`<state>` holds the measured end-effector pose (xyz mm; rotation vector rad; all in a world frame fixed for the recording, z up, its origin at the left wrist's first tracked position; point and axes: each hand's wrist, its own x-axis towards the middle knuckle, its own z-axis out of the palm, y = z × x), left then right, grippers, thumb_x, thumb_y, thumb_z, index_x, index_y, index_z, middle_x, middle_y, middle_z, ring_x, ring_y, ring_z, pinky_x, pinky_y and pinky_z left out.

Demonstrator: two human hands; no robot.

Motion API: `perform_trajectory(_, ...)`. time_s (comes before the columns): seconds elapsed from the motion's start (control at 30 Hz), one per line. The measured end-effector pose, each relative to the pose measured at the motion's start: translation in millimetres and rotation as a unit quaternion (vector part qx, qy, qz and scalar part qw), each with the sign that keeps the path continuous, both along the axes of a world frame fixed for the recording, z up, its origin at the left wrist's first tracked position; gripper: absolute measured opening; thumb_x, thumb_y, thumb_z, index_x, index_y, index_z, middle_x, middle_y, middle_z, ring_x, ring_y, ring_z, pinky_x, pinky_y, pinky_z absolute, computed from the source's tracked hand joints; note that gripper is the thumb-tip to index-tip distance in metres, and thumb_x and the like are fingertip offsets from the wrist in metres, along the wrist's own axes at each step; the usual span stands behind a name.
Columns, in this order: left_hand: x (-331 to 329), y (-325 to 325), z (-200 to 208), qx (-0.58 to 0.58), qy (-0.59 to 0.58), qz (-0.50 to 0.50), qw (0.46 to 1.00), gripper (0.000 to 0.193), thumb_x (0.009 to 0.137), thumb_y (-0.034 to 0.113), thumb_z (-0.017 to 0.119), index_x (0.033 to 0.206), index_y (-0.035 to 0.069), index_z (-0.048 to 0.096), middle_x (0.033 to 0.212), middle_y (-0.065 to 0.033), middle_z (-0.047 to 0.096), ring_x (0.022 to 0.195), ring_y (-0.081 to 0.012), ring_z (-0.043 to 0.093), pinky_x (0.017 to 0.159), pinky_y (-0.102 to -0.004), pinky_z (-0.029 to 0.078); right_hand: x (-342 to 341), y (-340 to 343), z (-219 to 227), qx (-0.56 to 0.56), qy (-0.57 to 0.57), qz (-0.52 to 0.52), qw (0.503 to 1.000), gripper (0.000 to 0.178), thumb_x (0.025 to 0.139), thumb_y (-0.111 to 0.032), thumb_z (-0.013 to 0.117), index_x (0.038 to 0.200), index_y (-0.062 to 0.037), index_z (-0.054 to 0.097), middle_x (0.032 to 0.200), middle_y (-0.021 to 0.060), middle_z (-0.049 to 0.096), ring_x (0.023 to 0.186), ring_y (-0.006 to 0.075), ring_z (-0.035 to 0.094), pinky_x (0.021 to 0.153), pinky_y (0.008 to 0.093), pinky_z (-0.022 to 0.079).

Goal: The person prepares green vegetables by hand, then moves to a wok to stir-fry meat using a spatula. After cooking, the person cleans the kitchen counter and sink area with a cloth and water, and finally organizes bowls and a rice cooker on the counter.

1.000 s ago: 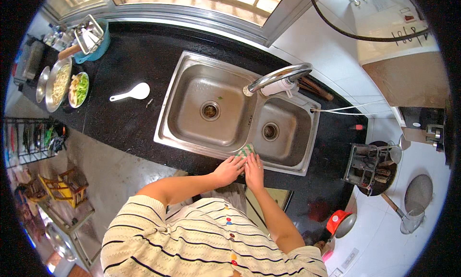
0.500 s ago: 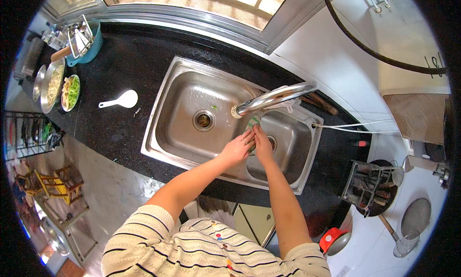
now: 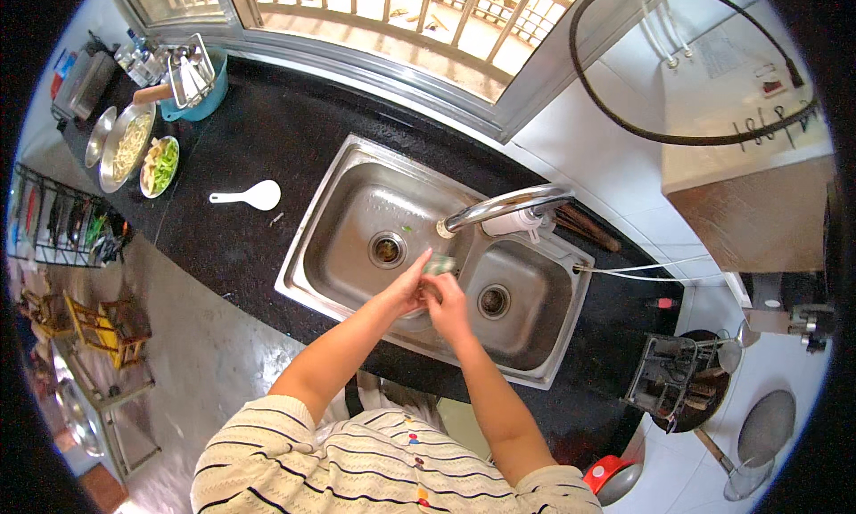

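My left hand (image 3: 409, 285) and my right hand (image 3: 447, 305) are together over the divider of a steel double sink (image 3: 334, 206). Between them is a small bunched green-and-white cloth (image 3: 439, 264), partly covered by the fingers. Both hands are closed round it. Just beyond the hands, a chrome tap (image 3: 504, 204) has its spout over the left basin, with no stream of water visible. A small green scrap (image 3: 407, 229) lies in that basin near its drain (image 3: 388, 249).
On the black counter (image 3: 267, 113) left of the sink lies a white rice paddle (image 3: 259, 196). Farther left stand a plate of cut vegetables (image 3: 160, 168), a metal bowl of pale strips (image 3: 130, 147) and a blue basin (image 3: 209, 104). A utensil rack (image 3: 664, 371) stands at the right.
Both hands have drawn nearer to me and left, off the right basin, whose drain now shows. The cloth, stretched under the fingers before, is bunched up now. The view has shifted.
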<state>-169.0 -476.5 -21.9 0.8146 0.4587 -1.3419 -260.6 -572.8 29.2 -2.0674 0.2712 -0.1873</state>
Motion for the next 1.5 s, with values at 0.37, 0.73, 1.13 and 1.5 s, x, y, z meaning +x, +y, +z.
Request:
perform_trajectory(0.37, 23, 1, 36, 0.085, -0.161, 0.087, 0.979, 0.009, 0.08, 0.002, 0.053, 0.085, 0.0, 0.06, 0.077, -0.0058, 0.057, 0.069, -0.0179, 0.054, 0.062, -0.0346, 0.044, 52, -191, -24, 0.39, 0.035, -0.464, 0.794, 0.029, 0.096, -0.02, 0.057, 0.111, 0.003, 0.051, 0.093, 0.0131, 0.062, 0.073, 0.0223, 0.066, 0.058, 0.0331, 0.057)
perform_trajectory(0.73, 41, 4, 90, -0.005, -0.137, 0.175, 0.975, 0.031, 0.099, 0.023, 0.051, 0.12, 0.001, 0.054, 0.114, -0.0126, 0.062, 0.101, -0.0252, 0.062, 0.085, -0.0413, 0.052, 45, -235, -104, 0.421, 0.013, -0.436, 0.795, 0.018, 0.095, -0.005, 0.056, 0.106, 0.0084, 0.055, 0.096, 0.0148, 0.061, 0.076, 0.0245, 0.066, 0.066, 0.0312, 0.06)
perform_trajectory(1.13, 47, -12, 87, -0.031, -0.068, 0.213, 0.974, 0.027, 0.095, 0.016, 0.056, 0.118, 0.001, 0.057, 0.111, -0.0124, 0.064, 0.1, -0.0287, 0.063, 0.09, -0.0446, 0.051, 30, -258, -144, 0.531, -0.03, -0.455, 0.714, 0.03, 0.097, -0.026, 0.055, 0.106, 0.0023, 0.056, 0.088, 0.0108, 0.062, 0.067, 0.0216, 0.064, 0.058, 0.031, 0.057)
perform_trajectory(1.5, 33, 17, 53, 0.11, -0.25, 0.164, 0.948, 0.029, 0.091, 0.014, 0.062, 0.116, 0.001, 0.055, 0.101, -0.0081, 0.064, 0.087, -0.0193, 0.062, 0.074, -0.0333, 0.053, 87, -25, -8, 0.378, 0.079, -0.134, 0.913, 0.022, 0.089, -0.015, 0.067, 0.109, -0.0072, 0.059, 0.099, 0.0044, 0.064, 0.091, 0.0209, 0.06, 0.082, 0.0359, 0.049)
